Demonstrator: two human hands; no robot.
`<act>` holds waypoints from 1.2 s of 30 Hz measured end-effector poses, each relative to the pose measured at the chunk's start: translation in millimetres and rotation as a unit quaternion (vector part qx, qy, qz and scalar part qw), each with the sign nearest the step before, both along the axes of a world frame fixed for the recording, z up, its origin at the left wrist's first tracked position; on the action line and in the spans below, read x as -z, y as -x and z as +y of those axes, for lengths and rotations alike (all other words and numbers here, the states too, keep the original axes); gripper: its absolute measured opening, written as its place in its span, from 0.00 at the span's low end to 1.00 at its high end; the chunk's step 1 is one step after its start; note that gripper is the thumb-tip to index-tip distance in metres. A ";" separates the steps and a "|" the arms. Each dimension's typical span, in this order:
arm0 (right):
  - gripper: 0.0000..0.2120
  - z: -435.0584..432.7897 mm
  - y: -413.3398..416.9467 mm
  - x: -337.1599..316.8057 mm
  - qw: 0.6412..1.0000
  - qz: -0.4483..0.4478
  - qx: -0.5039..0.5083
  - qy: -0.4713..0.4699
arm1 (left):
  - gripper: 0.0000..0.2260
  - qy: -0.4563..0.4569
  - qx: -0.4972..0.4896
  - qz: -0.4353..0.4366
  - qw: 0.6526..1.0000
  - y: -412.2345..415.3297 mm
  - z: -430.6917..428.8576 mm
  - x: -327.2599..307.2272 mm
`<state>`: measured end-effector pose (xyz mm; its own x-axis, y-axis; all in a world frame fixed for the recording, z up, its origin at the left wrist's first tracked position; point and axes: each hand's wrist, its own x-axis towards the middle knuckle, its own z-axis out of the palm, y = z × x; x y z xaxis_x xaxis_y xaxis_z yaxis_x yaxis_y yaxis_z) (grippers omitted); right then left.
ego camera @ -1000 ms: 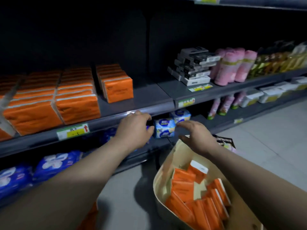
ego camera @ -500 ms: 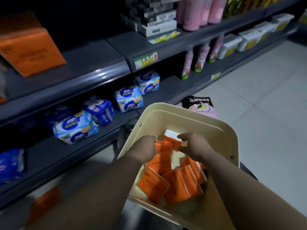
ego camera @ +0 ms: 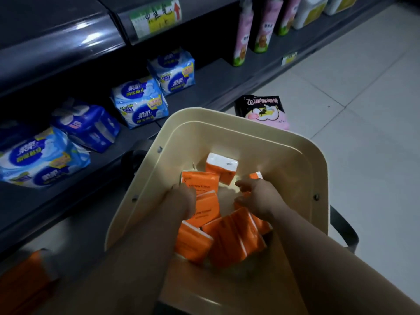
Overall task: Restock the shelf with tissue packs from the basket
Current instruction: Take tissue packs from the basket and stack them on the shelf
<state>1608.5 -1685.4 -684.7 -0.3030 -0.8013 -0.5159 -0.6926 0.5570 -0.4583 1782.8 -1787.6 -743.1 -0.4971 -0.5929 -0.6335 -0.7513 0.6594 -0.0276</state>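
Note:
A cream plastic basket (ego camera: 227, 120) sits below me in front of the dark shelf (ego camera: 56, 48). Several orange tissue packs (ego camera: 234, 237) lie loose inside it, and one stands on end at the far side (ego camera: 221, 167). My left hand (ego camera: 181, 201) is down in the basket's left half, fingers curled over the edge of an orange tissue pack (ego camera: 204, 181). On the right side, my right hand (ego camera: 256, 196) hovers with fingers spread, just touching the packs and holding nothing.
Blue and white wrapped packs (ego camera: 141, 101) lie on the low shelf to the left. Pink bottles (ego camera: 243, 30) stand further right. A black and pink pack (ego camera: 263, 110) lies on the tiled floor beyond the basket. Something orange and blurred (ego camera: 27, 280) shows at the bottom left.
My view dropped from the orange stacks on the shelf down to the basket. Both hands came off the shelf edge and went into the basket, onto the orange packs.

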 end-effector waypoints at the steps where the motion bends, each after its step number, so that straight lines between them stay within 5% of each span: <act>1: 0.24 0.5 0.0 1.2 1.000 -0.002 0.002 -0.003 | 0.20 0.011 0.020 -0.009 1.000 -2.4 3.6 0.4; 4: 0.24 4.3 -1.0 1.7 1.000 -0.007 0.013 -0.003 | 0.17 0.036 0.040 0.003 0.999 -7.9 9.7 -3.4; 7: 0.23 9.4 -4.5 1.8 1.000 0.003 0.002 -0.006 | 0.18 -0.006 -0.060 0.070 0.996 -8.3 7.3 -23.7; 18: 0.27 27.8 -48.9 20.0 0.983 0.069 -0.155 -0.069 | 0.12 -0.010 -0.194 0.348 0.917 -69.3 38.7 -132.5; 27: 0.36 32.4 -63.5 48.6 0.960 0.139 -0.223 -0.101 | 0.13 -0.033 -0.190 0.368 0.909 -93.2 45.7 -144.1; 36: 0.19 26.7 -55.6 51.2 0.934 0.175 -0.269 -0.155 | 0.13 -0.043 -0.195 0.402 0.894 -92.7 37.0 -141.4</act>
